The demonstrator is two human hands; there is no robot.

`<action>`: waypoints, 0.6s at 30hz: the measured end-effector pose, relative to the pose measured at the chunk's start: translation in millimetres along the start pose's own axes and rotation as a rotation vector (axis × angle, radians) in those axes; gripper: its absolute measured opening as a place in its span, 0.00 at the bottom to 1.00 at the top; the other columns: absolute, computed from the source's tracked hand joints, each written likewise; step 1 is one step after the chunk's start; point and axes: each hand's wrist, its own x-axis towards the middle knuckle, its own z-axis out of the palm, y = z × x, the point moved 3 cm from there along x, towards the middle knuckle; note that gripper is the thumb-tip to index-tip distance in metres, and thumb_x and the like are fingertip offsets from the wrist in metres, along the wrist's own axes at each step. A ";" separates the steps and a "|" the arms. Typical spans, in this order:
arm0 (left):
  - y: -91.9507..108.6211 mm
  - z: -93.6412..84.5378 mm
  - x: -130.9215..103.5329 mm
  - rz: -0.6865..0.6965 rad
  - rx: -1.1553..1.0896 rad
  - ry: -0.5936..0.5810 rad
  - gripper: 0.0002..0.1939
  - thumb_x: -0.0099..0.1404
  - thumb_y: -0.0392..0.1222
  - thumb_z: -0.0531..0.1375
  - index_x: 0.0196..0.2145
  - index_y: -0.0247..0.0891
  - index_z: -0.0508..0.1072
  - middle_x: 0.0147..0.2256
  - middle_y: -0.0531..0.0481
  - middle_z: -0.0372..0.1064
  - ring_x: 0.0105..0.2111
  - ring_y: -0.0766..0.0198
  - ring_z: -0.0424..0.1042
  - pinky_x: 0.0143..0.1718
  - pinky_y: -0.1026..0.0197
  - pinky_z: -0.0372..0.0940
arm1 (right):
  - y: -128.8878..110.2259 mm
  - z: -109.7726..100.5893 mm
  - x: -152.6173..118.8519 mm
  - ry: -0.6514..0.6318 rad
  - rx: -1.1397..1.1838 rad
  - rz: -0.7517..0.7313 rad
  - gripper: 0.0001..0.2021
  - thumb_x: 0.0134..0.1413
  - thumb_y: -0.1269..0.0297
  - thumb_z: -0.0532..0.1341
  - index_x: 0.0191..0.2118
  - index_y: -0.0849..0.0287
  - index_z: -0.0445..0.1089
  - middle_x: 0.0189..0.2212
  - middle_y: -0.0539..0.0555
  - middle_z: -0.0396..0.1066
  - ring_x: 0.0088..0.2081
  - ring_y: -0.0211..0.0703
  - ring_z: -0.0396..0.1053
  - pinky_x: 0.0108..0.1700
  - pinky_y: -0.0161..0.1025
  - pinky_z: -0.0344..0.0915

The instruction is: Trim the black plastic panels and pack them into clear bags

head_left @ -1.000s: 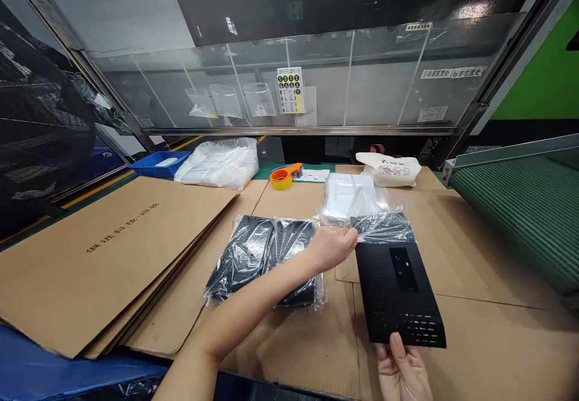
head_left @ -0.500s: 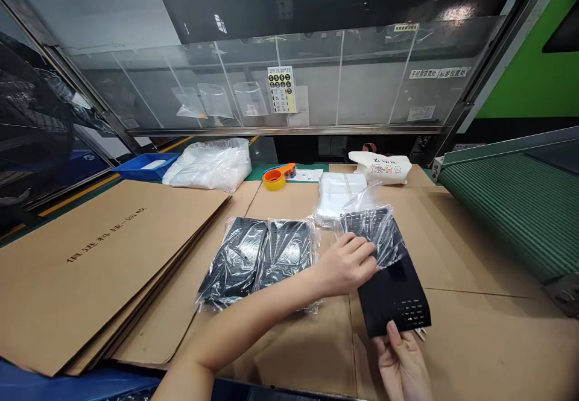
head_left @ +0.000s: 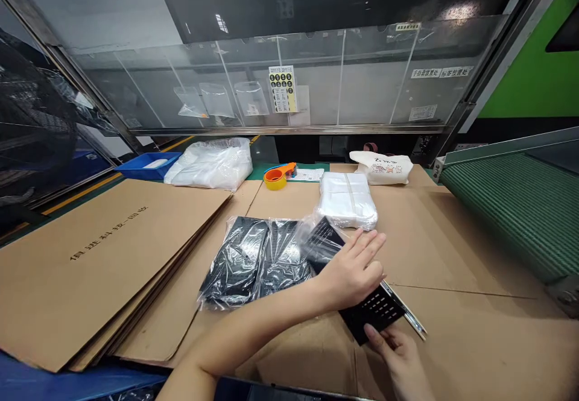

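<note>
- Black panel (head_left: 377, 309) was tilted between both hands, on the near side of the white bundle (head_left: 347, 199), with clear plastic (head_left: 313, 237) over its far end.
- Left hand (head_left: 355, 273) crossed the panel's middle, nearer than the bundle; its fingers were gently curved, and whether they pinched the plastic I could not tell.
- Right hand (head_left: 392, 347) gripped the panel's near end, thumb on top, farther from the bundle than the left hand.
- Thin metal strips (head_left: 407, 313) stuck out past the panel's right edge, nearer than the bundle and right of it.
- Done, by the look of it: two wrapped black packs (head_left: 242, 262) on the tabletop (head_left: 474, 322), nearer than the bundle and left of it.
- Left over, I judged: the panel's slotted near end looked bare, so its covering seemed only partial.
</note>
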 end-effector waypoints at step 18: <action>51.3 -10.0 -10.5 0.133 -0.123 -0.063 0.12 0.68 0.38 0.53 0.27 0.34 0.70 0.56 0.35 0.67 0.58 0.48 0.65 0.64 0.47 0.55 | 7.4 -9.4 8.0 0.111 0.280 -0.287 0.17 0.24 0.67 0.78 0.25 0.56 0.73 0.24 0.48 0.72 0.26 0.37 0.68 0.31 0.30 0.70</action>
